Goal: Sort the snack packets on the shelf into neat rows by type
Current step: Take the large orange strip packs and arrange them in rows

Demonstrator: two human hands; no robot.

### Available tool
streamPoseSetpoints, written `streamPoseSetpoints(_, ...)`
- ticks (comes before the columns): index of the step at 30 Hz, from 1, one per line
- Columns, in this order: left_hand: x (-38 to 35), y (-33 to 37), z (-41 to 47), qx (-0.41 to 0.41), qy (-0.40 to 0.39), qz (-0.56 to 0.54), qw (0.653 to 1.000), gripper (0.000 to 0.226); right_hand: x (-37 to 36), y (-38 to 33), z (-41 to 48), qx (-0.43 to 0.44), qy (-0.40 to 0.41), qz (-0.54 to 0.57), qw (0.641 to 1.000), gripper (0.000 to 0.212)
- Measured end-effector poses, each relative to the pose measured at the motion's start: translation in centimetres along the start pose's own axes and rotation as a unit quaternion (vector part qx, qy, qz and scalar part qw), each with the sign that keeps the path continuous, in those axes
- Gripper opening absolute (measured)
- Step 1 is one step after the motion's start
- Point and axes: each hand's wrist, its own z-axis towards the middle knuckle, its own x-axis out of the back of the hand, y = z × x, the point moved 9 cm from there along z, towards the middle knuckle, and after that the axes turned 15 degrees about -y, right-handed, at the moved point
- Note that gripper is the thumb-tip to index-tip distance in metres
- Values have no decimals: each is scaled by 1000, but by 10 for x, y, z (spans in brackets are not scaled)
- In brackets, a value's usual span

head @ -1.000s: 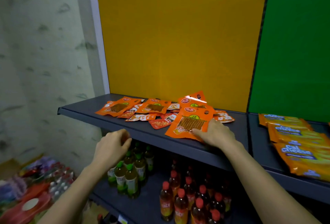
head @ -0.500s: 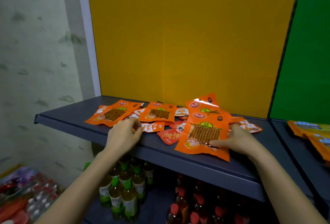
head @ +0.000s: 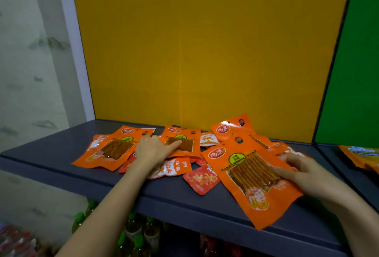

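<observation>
Head view takes in the dark grey shelf (head: 51, 160) first, where the snack packets lie in a loose, overlapping heap in front of the yellow back panel (head: 205, 51), not yet in rows. Largest among them are four flat orange pouches of brown sticks. The front stick pouch (head: 252, 176) has its lower corner hanging over the shelf lip. Behind it lie the left stick pouch (head: 112, 150), the middle stick pouch (head: 185, 144) and the rear stick pouch (head: 231, 127), which is partly buried. They look light, thin and glossy, so they probably slide easily over one another and flop if lifted by one corner. The sticks behind the clear windows seem brittle, so a hold on a sealed side margin or the header looks wisest, or a flat push along the shelf. The right hand (head: 303, 174) pinches the front stick pouch at its right edge, thumb on top near the window, fingers lying past the edge. The left hand (head: 151, 150) rests at the left edge of the middle stick pouch, thumb laid across it and fingers curled; whether they hook under it I cannot tell. Smallest are the sachets, among them a red sachet (head: 202, 182) and a white-and-orange sachet (head: 174, 169) partly under the left wrist. Limp, slick and tucked beneath the pouches, they likely need pinching at a free corner and drawing out sideways.
</observation>
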Motion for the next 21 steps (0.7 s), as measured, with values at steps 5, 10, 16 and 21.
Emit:
streamPoseSetpoints(5,-11,4,25,10,-94,-6,996,92,14,3,-6,13,68,64,996,7)
streamPoseSetpoints(10,-7,13,34,-8,-102,-48,994,84,22,2,-10,22,131,118,984,9)
streamPoseSetpoints(16,13,19,28,-99,-54,-256,960,61,23,3,-18,18,206,166,964,11)
streamPoseSetpoints(21,47,22,10,-204,1,-353,913,47,25,2,-40,30,270,197,942,10)
